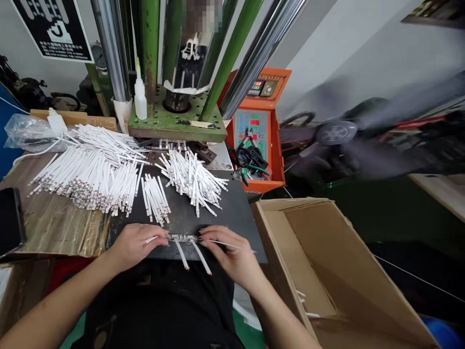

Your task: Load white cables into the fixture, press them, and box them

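Near the front edge of the dark tabletop (232, 213), a narrow slotted metal strip (183, 237) spans the gap between my hands. My left hand (136, 245) pinches its left end, with a thin white sleeved piece (151, 239) showing between the fingers. At the other end, the fingers of my right hand (230, 252) are closed, and another white sleeved piece (227, 245) lies across them. Two more white sleeved pieces (201, 257) hang from the strip toward me. Just beyond are a small row of white sleeved pieces (155, 198) and a larger heap (194, 179).
A big pile of white pieces (98, 169) covers cardboard at left, beside a phone (10, 223). Behind stand a green press (174, 127), a squeeze bottle (140, 99) and an orange control box (278, 160) with pliers. An open cardboard box (308, 257) sits at right.
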The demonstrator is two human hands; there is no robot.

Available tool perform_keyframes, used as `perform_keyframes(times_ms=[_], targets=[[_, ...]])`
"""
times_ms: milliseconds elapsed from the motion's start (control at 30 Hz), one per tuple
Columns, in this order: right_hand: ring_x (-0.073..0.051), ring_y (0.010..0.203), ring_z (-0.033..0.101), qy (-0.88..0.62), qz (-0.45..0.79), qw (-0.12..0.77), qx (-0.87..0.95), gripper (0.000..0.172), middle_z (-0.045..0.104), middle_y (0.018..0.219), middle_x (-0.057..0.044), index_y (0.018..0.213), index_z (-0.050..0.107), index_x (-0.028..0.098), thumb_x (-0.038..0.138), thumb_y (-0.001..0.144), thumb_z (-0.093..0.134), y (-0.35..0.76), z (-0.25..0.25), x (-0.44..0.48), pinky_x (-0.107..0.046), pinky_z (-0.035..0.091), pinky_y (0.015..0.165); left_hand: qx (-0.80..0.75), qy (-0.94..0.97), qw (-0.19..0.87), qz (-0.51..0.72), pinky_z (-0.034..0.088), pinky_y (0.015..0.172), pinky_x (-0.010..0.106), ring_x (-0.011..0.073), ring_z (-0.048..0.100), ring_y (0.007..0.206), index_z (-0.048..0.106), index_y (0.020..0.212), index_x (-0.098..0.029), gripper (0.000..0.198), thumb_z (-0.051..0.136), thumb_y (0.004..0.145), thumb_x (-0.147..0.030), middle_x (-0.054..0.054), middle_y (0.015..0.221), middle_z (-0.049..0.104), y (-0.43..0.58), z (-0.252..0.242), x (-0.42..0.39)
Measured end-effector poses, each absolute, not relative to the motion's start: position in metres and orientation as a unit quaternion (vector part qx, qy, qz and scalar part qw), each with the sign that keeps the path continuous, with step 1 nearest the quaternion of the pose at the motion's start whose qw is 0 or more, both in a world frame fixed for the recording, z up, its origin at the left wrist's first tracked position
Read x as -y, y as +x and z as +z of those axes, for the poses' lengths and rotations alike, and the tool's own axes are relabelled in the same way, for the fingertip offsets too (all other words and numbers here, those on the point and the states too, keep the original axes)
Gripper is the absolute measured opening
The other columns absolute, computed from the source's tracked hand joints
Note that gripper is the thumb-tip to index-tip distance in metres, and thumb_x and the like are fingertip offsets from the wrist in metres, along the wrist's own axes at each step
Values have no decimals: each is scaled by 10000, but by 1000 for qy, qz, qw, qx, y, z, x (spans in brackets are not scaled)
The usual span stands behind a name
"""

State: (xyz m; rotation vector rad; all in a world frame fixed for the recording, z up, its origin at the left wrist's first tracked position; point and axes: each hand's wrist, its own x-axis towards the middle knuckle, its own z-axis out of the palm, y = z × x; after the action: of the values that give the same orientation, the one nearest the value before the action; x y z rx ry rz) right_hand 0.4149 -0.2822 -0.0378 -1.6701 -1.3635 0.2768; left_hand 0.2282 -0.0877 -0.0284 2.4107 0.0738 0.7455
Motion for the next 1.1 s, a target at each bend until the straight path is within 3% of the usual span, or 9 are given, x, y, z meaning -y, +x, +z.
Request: perform_keyframes(times_ms=[100,300,433,533,633,767,933,1000,1100], targets=[[-195,844,658,-671,46,455,583,145,691,894,-78,928,626,199,125,945,503,407,-44,279,-323,559,749,-53,910,308,272,542,704,174,98,721,738,656,851,-192,217,527,969,-320,-16,836,753,229,-29,88],[-235,847,630,-697,5,325,639,225,669,920,-117,948,636,163,96,937,421,402,-39,279,-368,547,736,-28,930,275,243,524,731,178,99,716,780,623,941,-198,133,521,971,-278,-17,881,749,226,-23,89],[-249,933,587,-700,27,343,625,165,627,1012,-128,1047,607,165,176,954,471,409,-47,284,-393,519,792,-6,958,229,172,508,737,215,122,700,795,590,964,-188,201,394,999,-210,9,894,727,227,-8,93],[-252,901,553,-718,14,360,596,126,608,944,-109,1028,609,174,209,948,518,412,-56,286,-397,496,762,-3,981,172,94,483,672,249,150,668,723,583,956,-181,209,376,984,-191,23,823,685,231,5,100],[-239,852,535,-708,18,371,601,119,606,890,-92,976,625,179,196,955,509,408,-60,281,-379,473,729,4,994,103,25,464,625,305,199,635,679,569,994,-174,163,439,971,-269,37,791,638,228,17,105],[-238,845,530,-672,58,358,646,120,614,900,-100,969,628,160,221,960,525,406,-53,270,-381,463,733,-22,995,94,-26,467,613,334,228,630,674,546,1001,-187,238,535,929,-413,30,794,626,214,24,105],[-221,894,572,-636,206,254,699,125,642,926,-76,982,654,180,121,909,572,426,-19,258,-356,487,798,-64,992,105,-33,510,682,360,246,659,756,564,1019,-175,277,556,915,-431,57,837,656,203,21,111],[-208,891,601,-622,240,223,711,212,663,926,-68,1004,669,182,64,904,523,433,-5,253,-328,501,791,-59,990,124,-41,529,735,361,246,669,833,544,1147,-171,298,579,905,-341,70,913,679,199,19,108],[-210,912,628,-640,209,227,704,284,687,983,-83,1065,662,166,33,904,469,434,4,237,-331,523,803,-45,990,135,-11,468,988,416,238,613,1116,470,1317,-196,414,481,910,-123,97,1184,655,195,14,88]])
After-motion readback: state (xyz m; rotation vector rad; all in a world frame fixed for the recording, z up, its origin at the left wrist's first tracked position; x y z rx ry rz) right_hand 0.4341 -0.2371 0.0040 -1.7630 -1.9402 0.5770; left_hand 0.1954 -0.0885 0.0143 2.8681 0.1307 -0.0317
